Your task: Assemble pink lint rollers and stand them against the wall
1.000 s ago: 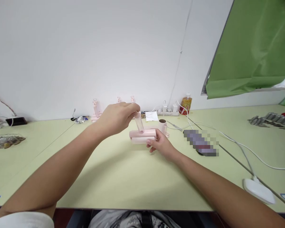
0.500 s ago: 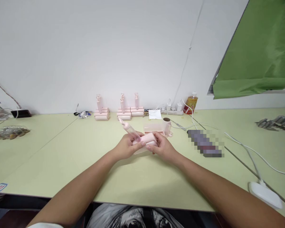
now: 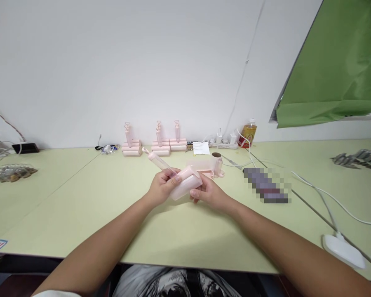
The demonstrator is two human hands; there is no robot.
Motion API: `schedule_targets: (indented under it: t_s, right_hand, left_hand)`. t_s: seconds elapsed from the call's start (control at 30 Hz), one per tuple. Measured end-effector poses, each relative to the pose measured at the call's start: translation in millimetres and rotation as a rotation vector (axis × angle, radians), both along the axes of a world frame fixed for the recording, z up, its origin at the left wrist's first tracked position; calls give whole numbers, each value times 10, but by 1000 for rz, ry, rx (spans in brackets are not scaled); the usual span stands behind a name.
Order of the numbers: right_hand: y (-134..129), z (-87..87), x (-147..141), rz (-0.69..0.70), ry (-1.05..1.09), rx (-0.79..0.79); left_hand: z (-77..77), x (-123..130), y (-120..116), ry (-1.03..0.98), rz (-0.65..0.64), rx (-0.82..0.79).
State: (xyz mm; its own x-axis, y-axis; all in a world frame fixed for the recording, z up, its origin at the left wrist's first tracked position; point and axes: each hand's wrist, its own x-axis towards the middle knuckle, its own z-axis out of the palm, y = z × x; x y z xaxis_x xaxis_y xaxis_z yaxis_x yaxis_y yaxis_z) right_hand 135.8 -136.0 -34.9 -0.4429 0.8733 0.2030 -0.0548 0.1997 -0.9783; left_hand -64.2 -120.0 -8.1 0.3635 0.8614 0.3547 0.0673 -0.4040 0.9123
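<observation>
Two hands, close (roller between)

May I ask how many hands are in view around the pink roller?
2: the left hand grips the left part of the pink roller, by the lower end of its tilted handle; the right hand is at its right end. No other hand shows.
</observation>
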Motion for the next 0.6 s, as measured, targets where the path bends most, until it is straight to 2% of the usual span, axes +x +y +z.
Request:
schedule_targets:
  t_s: [0.1, 0.23, 0.33, 0.47, 0.6]
  right_hand:
    - [-18, -12, -31, 38, 0, -27]
    - [-24, -24, -53, -12, 12, -20]
    - [-42, 17, -52, -45, 23, 17]
    - [-56, 114, 12, -111, 25, 44]
    - [39, 259, 141, -281, 83, 62]
  left_hand:
    - [2, 48, -34, -40, -18, -53]
    - [-22, 89, -56, -40, -18, -57]
    - [-48, 87, -43, -112, 21, -66]
    - [-45, 43, 44, -338, 194, -101]
    - [37, -35, 181, -582, 366, -104]
